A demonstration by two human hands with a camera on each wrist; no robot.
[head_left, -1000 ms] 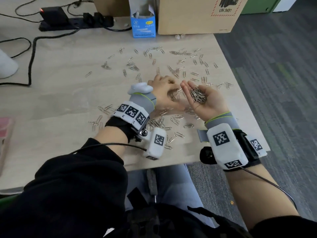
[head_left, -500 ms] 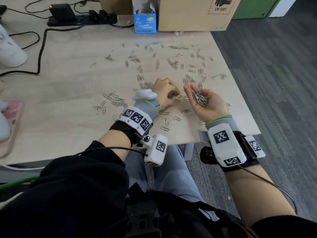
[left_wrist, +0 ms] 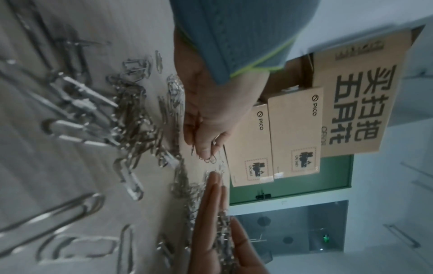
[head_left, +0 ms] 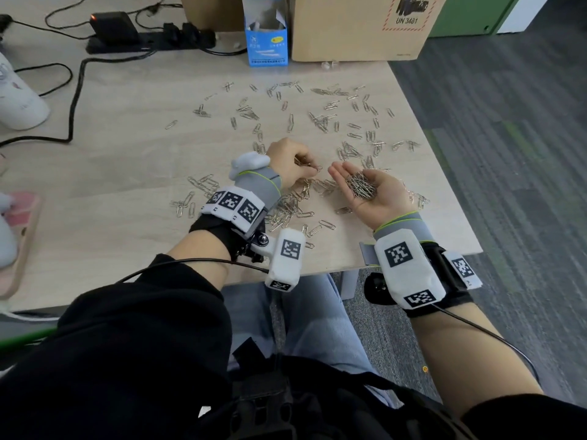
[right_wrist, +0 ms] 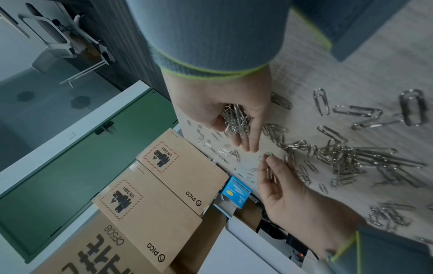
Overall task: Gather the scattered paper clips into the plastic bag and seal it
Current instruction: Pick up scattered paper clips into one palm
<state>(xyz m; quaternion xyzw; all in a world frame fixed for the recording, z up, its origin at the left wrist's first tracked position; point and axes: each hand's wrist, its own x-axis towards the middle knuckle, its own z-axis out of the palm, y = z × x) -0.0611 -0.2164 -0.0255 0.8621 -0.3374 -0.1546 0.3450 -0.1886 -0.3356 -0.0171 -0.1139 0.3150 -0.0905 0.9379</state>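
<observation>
Silver paper clips (head_left: 320, 119) lie scattered over the light wooden table (head_left: 127, 185), with a denser pile (head_left: 286, 208) by my left wrist. My left hand (head_left: 309, 166) hovers low over the table and pinches a few clips in its fingertips (left_wrist: 206, 152). My right hand (head_left: 341, 173) lies palm up just to the right of it, fingers nearly straight, carrying a heap of clips (head_left: 360, 185) in the palm (right_wrist: 236, 118). A small gap separates the two hands. No plastic bag is in view.
A blue carton (head_left: 266, 42) and a cardboard box (head_left: 355, 27) stand at the table's back edge. A power strip (head_left: 149, 42) and black cable (head_left: 74, 100) lie back left, beside a white object (head_left: 16, 100). The table's right edge (head_left: 444, 173) drops to carpet.
My left hand has drawn back from the right palm, leaving a gap, and now pinches clips over the table. The right hand stays palm up with its heap.
</observation>
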